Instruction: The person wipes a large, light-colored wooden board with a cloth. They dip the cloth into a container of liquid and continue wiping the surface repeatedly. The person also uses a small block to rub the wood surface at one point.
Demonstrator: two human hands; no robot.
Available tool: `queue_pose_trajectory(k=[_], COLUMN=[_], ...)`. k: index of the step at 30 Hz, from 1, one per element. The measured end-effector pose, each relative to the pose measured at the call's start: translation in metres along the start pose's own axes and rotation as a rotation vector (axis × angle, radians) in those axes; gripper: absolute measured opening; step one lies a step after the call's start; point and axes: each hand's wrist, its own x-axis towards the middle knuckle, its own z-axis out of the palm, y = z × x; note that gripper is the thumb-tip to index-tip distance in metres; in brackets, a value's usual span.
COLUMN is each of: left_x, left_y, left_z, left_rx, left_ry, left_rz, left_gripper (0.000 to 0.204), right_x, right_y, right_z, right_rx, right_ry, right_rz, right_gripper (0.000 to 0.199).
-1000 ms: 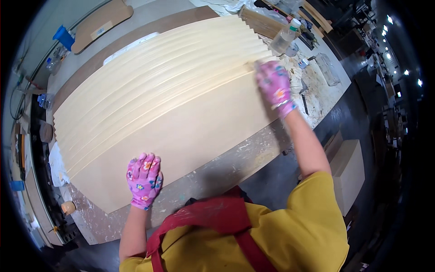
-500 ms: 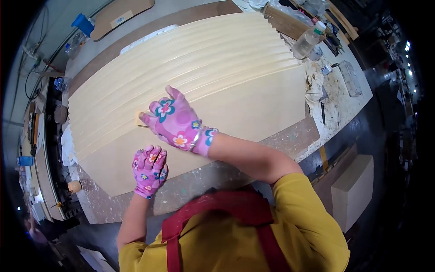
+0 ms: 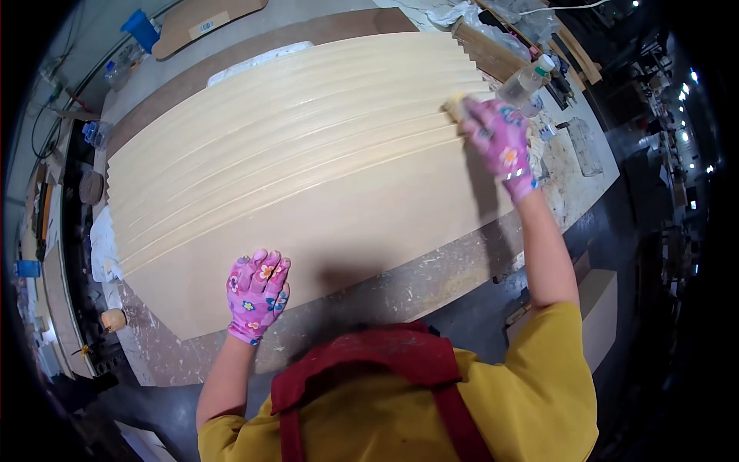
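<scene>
A large cream panel [image 3: 369,208] lies on the workbench, its far part ridged in long parallel steps and its near part flat. My right hand [image 3: 502,142], in a pink floral glove, is at the panel's right end, closed on a small pale-yellow block [image 3: 456,108] that looks like a sponge. The block meets the ridged part there; motion blurs it a little. My left hand [image 3: 259,296], gloved alike, rests on the flat part near the front left edge. Its fingers are stretched out, with nothing in them.
Beyond the panel's right end stand a clear bottle [image 3: 527,81] and a wooden tray [image 3: 489,50] with plastic wrap. Another clear bottle [image 3: 585,146] lies on the stained bench top. A blue cup [image 3: 140,31] is at the far left, a small tan roll [image 3: 114,319] at the near left.
My right hand has swept from the panel's left-middle to its right end along the ridges, carrying the pale-yellow block. The left hand has stayed almost in place.
</scene>
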Motion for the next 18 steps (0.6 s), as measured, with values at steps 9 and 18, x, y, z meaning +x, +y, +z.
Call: queue_pose_trajectory(k=[9,18], left_x=[0.004,0.000], left_y=[-0.003,-0.002], left_z=[0.001,0.003], left_rx=[0.002,-0.007], left_ry=[0.052,0.009], left_rz=[0.012,0.015], left_gripper=[0.040,0.038], right_x=[0.033,0.036], right_y=[-0.004,-0.152], right_z=[0.008,0.085], right_rx=[0.025,0.794], right_ry=[-0.002,-0.031], right_rz=[-0.032,-0.046], right_gripper=[0.043,0.025])
